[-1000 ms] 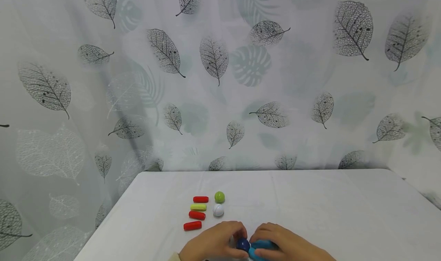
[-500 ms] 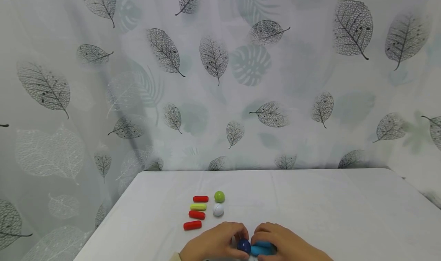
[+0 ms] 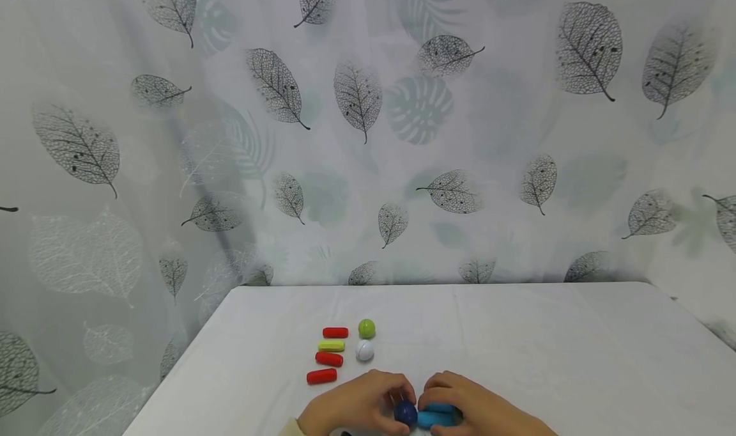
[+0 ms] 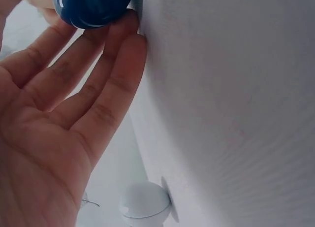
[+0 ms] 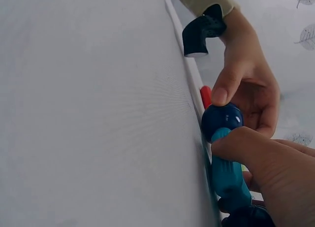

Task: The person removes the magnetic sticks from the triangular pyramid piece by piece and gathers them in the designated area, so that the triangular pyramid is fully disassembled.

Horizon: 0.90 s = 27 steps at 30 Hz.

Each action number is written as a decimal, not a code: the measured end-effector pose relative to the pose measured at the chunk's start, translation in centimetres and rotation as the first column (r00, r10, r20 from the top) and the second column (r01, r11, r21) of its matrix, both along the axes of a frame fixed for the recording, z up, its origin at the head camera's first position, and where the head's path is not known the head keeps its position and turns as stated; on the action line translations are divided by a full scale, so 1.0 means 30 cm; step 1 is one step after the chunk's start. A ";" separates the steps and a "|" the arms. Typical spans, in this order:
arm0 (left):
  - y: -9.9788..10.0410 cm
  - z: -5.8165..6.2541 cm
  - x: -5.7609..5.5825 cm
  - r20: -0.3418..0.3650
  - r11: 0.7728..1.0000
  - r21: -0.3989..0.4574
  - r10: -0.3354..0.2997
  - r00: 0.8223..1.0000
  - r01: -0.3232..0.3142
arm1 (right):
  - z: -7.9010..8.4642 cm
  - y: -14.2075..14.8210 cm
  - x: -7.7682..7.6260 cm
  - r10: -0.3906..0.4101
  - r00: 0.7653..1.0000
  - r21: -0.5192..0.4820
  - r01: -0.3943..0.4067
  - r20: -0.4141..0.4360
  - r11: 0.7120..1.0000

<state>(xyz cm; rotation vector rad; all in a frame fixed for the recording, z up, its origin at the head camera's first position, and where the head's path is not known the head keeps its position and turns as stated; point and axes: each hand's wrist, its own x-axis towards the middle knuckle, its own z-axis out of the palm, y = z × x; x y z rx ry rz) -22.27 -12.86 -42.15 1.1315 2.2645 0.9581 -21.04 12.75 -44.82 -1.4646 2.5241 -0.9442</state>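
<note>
A glossy dark blue ball sits at the front of the white table, and my left hand holds it between thumb and fingers. Beside it my right hand grips light blue rods. In the right wrist view, the end of a light blue rod meets the ball; whether they are joined I cannot tell. Another dark round piece shows at the lower end of the rods, partly cut off. The left wrist view has the ball against my fingertips.
Left of the hands lie red rods and a yellow-green rod in a loose column. A green ball and a white ball stand beside them. A leaf-patterned curtain hangs behind the white table.
The light blue rods have turned from slanting to nearly level, their near end against the ball. My right hand's thumb has shifted slightly down. The left hand has barely moved.
</note>
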 end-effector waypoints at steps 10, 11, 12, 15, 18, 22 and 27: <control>-0.034 -0.008 -0.020 0.046 1.000 0.029 -0.002 0.999 0.001 | 0.000 0.009 -0.002 0.012 0.999 0.004 -0.012 -0.035 1.000; -0.037 -0.005 -0.021 0.044 1.000 0.023 0.003 0.999 -0.004 | 0.000 0.010 -0.002 0.013 0.999 0.006 -0.013 -0.033 1.000; -0.041 0.000 -0.021 0.041 1.000 0.017 0.011 0.999 -0.012 | 0.000 0.011 -0.002 0.013 0.999 0.009 -0.013 -0.029 1.000; -0.057 0.015 -0.021 0.012 0.999 -0.014 0.051 0.999 -0.051 | 0.004 0.012 -0.002 0.009 1.000 0.026 -0.009 0.006 1.000; -0.075 0.028 -0.021 -0.007 0.994 -0.034 0.108 0.994 -0.108 | 0.010 0.011 -0.002 0.003 0.999 0.041 -0.005 0.040 0.999; -0.097 0.038 -0.026 -0.027 0.978 -0.074 0.193 0.981 -0.194 | 0.013 0.011 -0.002 0.003 0.999 0.049 -0.006 0.053 0.999; -0.128 0.040 -0.037 -0.098 0.956 -0.127 0.252 0.963 -0.263 | 0.010 0.013 -0.003 0.010 1.000 0.057 -0.011 0.023 0.998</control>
